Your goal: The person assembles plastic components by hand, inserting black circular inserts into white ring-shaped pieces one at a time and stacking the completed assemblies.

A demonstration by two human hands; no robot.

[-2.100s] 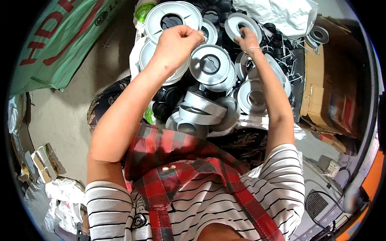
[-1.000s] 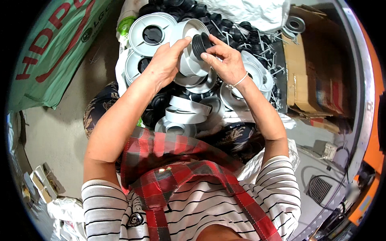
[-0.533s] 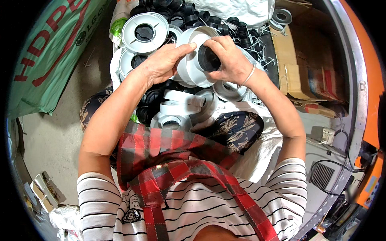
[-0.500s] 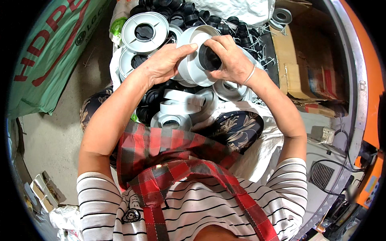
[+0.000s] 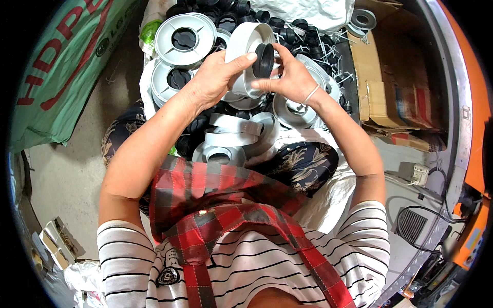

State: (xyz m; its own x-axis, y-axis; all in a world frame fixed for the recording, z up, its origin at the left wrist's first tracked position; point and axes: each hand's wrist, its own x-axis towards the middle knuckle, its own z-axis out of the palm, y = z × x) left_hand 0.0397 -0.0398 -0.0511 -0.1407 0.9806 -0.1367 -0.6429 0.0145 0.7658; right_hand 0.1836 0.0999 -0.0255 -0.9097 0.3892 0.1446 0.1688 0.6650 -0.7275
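In front of me, over the pile, I hold a pale grey flanged plastic fitting (image 5: 241, 43), turned up nearly on edge. My left hand (image 5: 213, 77) is closed on its left side, thumb across the wall. A round black plastic cap (image 5: 264, 60) sits at the fitting's right face; whether it is fully seated I cannot tell. My right hand (image 5: 297, 77) curls around the cap, its thumb low against the fitting and its other fingers partly hidden behind. Below lie loose grey rings (image 5: 231, 137) and a grey flanged piece (image 5: 218, 154).
Grey discs with black centres (image 5: 167, 41) are stacked at the left of the pile. Black caps (image 5: 277, 23) and thin white-tipped pieces (image 5: 334, 61) lie behind. An open cardboard box (image 5: 370, 82) stands right; a green sack (image 5: 56, 77) stands left.
The fitting has turned from facing me to nearly edge-on, and the black cap now shows its side. My right hand's fingers have shifted from over the cap to around its right side.
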